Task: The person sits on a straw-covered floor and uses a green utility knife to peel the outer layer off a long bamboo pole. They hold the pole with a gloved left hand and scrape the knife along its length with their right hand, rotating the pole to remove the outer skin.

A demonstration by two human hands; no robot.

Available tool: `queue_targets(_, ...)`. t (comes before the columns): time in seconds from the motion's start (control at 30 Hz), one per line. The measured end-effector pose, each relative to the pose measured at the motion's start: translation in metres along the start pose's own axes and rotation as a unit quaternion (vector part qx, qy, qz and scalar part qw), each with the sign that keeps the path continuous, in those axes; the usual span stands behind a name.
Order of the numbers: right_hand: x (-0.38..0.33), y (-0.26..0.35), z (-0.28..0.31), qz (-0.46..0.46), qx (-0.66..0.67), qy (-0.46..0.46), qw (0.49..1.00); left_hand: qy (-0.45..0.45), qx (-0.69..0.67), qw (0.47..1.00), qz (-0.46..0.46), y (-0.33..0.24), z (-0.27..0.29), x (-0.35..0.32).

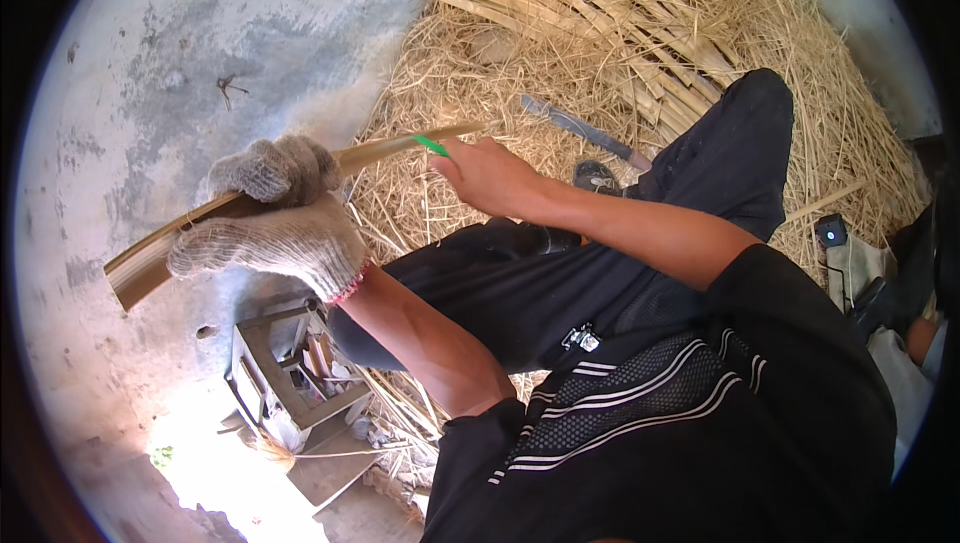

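Observation:
My left hand, in a knitted grey-white work glove, is closed around a long split bamboo strip. The strip's wide, hollow end sticks out to the left past the glove, and its narrow end points right over the straw. My bare right hand is closed on a small bright green tool. The tool's front end meets the strip near its narrow end. Its far part lies hidden in my fingers, so its exact kind does not show.
Loose straw-like shavings cover the floor ahead, with a bundle of split strips on top. A long flat blade with a wooden handle lies near my shoe. A pale wall rises at left; below stands a cluttered wooden box.

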State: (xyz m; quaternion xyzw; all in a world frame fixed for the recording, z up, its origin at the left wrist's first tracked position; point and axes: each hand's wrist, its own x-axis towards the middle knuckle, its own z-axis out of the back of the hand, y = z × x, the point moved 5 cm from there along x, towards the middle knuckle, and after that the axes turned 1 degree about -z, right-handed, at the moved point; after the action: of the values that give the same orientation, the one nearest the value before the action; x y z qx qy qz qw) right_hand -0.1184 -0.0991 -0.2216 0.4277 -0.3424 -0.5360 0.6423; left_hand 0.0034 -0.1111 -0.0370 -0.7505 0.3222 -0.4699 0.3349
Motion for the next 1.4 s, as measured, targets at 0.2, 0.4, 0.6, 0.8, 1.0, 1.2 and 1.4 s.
queue_targets(0.2, 0.007, -0.023, -0.008, -0.051, 0.008, 0.007, 0.999, 0.066, 0.034, 0.997, -0.027, -0.001, -0.014, 0.001)
queue_targets(0.4, 0.005, -0.011, -0.020, 0.026, -0.045, -0.004, 0.999, 0.033, 0.023, 0.999, -0.029, 0.000, -0.010, 0.003)
queue_targets(0.6, 0.004, -0.062, -0.010, -0.072, -0.094, 0.016, 0.993, 0.062, 0.012, 0.998, -0.013, 0.002, -0.009, 0.001)
queue_targets(0.8, 0.001, -0.020, -0.023, 0.010, -0.065, -0.024, 0.998, 0.029, 0.011, 1.000, -0.007, 0.007, -0.008, 0.003)
queue_targets(1.0, 0.013, -0.064, -0.019, -0.089, -0.039, 0.012, 0.995, 0.003, 0.084, 0.994, -0.072, -0.010, -0.007, 0.005)
queue_targets(1.2, 0.004, -0.047, -0.031, -0.041, -0.015, -0.092, 0.995, -0.003, 0.093, 0.995, -0.024, 0.000, -0.014, -0.003)
queue_targets(1.4, 0.011, -0.008, -0.023, -0.052, -0.018, 0.023, 0.998, -0.085, 0.042, 0.995, -0.021, 0.000, 0.012, 0.008)
